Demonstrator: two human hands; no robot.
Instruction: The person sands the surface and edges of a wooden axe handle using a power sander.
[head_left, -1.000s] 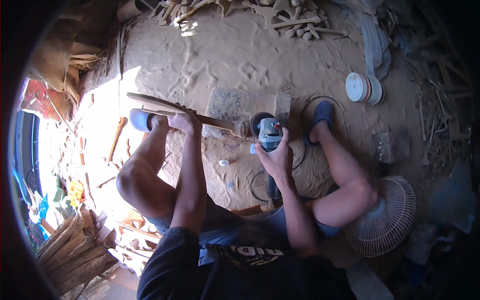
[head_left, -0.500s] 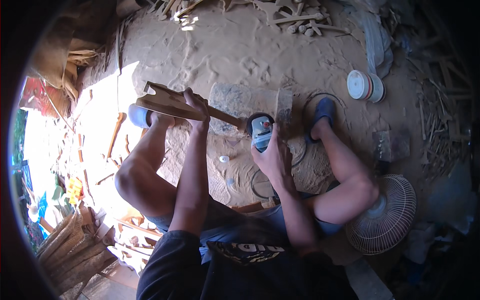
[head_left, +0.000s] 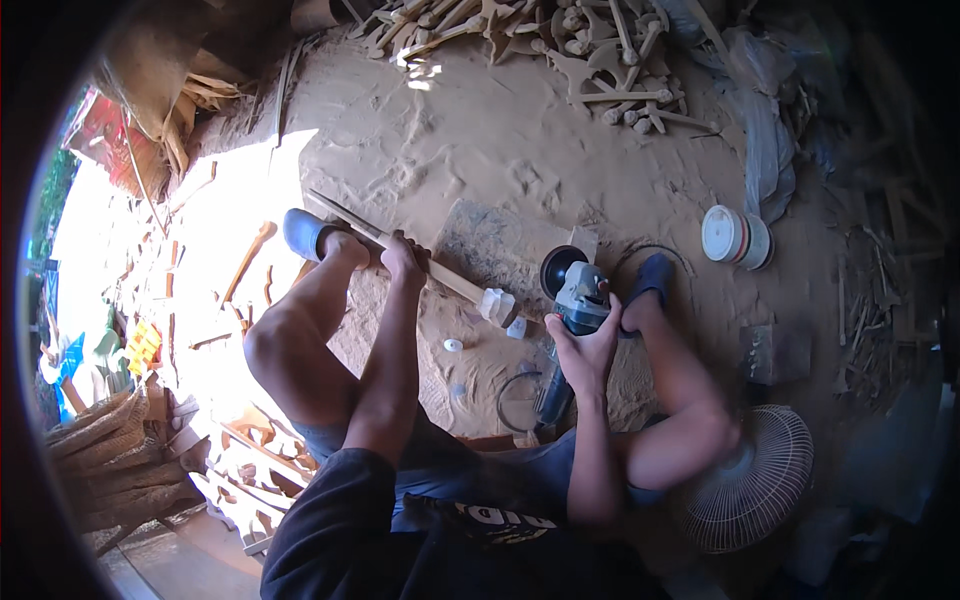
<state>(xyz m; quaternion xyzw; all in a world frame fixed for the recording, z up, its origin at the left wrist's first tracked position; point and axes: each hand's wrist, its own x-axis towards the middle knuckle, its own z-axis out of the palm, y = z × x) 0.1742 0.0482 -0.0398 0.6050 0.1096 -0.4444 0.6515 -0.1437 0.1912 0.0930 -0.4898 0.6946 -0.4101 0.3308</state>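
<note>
My left hand [head_left: 403, 262] is closed around a carved wooden piece with a long handle [head_left: 456, 283]. Its flat, wide part reaches up and left past my fist, seen nearly edge-on. At the lower right the handle ends in a pale, faceted knob [head_left: 497, 306]. My right hand [head_left: 590, 352] grips an angle grinder [head_left: 582, 292] with a dark round disc [head_left: 563, 270] at its head. The disc is apart from the knob, a short way to its right. Beyond the handle lies a worn, dusty block [head_left: 490, 238] on the ground.
Carved wooden pieces [head_left: 610, 80] are heaped at the far side. A white bucket [head_left: 735, 237] stands to the right, near a plastic sheet [head_left: 768, 165]. By my right knee is a fan [head_left: 750, 485]. Wood scraps [head_left: 250, 262] lie in sunlight at left; fine dust covers the ground.
The wooden piece has turned from showing its broad face to nearly edge-on, its knob now in sight. My right hand has moved the grinder right and nearer me, away from the handle.
</note>
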